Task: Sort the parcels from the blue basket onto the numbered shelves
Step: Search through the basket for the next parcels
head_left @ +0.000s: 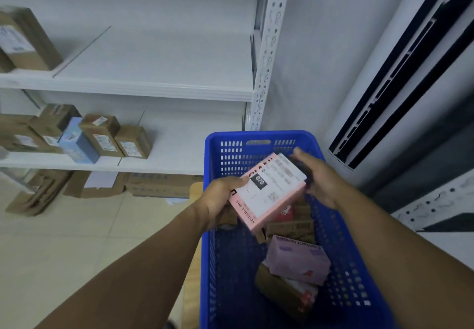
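Pink parcel (266, 195) label blurred; right hand (320, 178) grips unclear dark object (307, 174).

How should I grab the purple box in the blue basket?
From above. The purple box lies on top of other parcels in the blue basket, wide face up, so probably pinch its two long sides, thumb on one, fingers on the other. Free a hand first: the left hand grips the pink box, the right hand a dark thing.

Head camera looks forward and down, close over the hands (269, 187).
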